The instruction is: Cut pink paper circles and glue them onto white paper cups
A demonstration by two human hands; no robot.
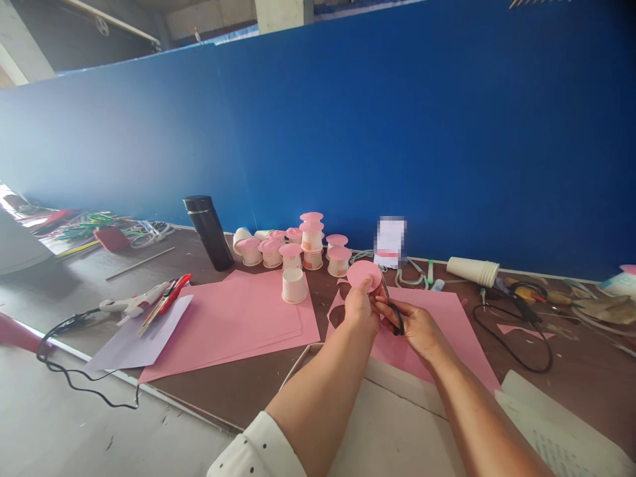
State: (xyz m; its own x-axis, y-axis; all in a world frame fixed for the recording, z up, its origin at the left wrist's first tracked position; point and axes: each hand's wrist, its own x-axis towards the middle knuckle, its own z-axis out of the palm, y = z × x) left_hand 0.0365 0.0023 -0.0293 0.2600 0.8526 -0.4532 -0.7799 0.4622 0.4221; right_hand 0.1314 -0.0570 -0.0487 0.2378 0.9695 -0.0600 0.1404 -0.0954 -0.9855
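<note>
My left hand (360,306) pinches a round pink paper disc (364,273) and holds it up above the table. My right hand (415,326) is closed round the black handles of a pair of scissors (392,306), whose blades reach up to the disc's right edge. Both hands hover over a pink paper sheet (437,324) with a curved piece cut out of its left side. A single white paper cup (294,285) stands upside down on a stack of pink sheets (233,324) to the left.
Several small cups capped with pink discs (298,248) cluster by the blue partition (348,132). A black flask (209,230), a glue gun (134,303) with its cord, a red-handled cutter (169,298), a stack of white cups (472,270) and black cables (517,324) lie around.
</note>
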